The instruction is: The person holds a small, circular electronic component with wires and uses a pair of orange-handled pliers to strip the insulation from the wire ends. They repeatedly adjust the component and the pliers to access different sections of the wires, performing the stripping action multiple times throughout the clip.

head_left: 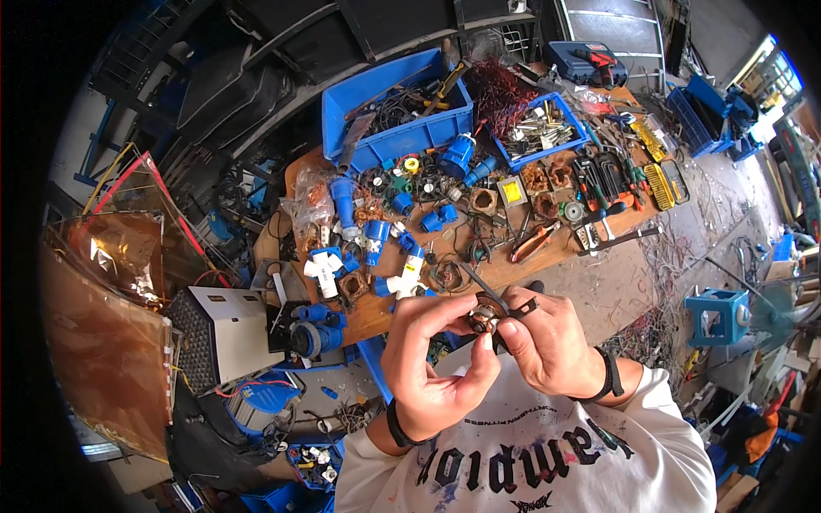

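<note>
My left hand (432, 368) grips a small round component (481, 316) with metal and dark brown parts, held in front of my chest. My right hand (554, 350) is closed around a dark, slim tool or strip (489, 292) angled up toward the bench, its thumb pressing at the component's right side; whether the two pieces are joined I cannot tell. Beyond my hands lies a wooden bench (522, 265) with blue connectors (342, 201), white-and-blue fittings (323, 275), copper-wound parts (534, 178) and orange-handled pliers (530, 243).
A blue bin of wires and tools (398, 132), a blue tray of metal pieces (534, 115) and a tool case (575, 60) sit at the back. Hand tools (611, 184) lie right. A white-and-grey box (222, 333) and copper sheets (111, 333) stand left. A blue stool (717, 315) stands right.
</note>
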Demonstrator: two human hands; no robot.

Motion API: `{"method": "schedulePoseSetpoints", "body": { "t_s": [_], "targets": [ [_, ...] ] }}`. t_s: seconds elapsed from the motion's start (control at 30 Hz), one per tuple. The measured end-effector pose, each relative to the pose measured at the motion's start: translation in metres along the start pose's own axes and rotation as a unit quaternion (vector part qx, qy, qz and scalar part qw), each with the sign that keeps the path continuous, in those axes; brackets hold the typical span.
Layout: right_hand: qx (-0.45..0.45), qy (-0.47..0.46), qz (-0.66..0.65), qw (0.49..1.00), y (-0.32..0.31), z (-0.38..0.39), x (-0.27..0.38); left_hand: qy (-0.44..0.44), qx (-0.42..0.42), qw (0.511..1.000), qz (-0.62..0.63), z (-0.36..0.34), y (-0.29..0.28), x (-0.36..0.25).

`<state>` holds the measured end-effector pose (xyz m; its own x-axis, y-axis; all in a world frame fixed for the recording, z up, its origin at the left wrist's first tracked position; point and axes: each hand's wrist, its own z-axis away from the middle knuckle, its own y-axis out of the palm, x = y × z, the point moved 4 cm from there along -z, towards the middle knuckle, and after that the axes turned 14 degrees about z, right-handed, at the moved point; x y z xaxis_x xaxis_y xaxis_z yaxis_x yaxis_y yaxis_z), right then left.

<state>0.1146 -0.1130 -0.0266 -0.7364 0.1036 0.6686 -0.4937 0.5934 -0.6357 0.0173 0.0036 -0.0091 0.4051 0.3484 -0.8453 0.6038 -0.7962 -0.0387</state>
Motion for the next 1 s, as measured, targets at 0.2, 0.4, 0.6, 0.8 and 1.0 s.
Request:
{"method": "schedulePoseSetpoints", "body": {
  "t_s": [0.2,0.4,0.6,0.8,1.0],
  "targets": [
    [0.021,0.056,-0.113,0.992,-0.001,-0.003,-0.002,0.062,0.044,0.993,-0.091,-0.007,-0.003,-0.01],
    [0.045,0.123,-0.203,0.97,0.003,-0.003,-0.007,0.057,0.023,0.997,-0.037,-0.012,-0.01,-0.003],
    [0.085,0.17,-0.3,0.935,0.011,0.0,-0.013,-0.174,0.108,0.934,0.291,-0.001,-0.009,0.027],
    [0.135,0.175,-0.363,0.905,0.01,0.0,-0.008,-0.249,0.115,0.86,0.431,-0.008,0.0,0.03],
    [0.201,0.193,-0.457,0.845,0.013,0.001,-0.009,-0.244,0.141,0.848,0.449,-0.003,0.0,0.031]
  ]
}}
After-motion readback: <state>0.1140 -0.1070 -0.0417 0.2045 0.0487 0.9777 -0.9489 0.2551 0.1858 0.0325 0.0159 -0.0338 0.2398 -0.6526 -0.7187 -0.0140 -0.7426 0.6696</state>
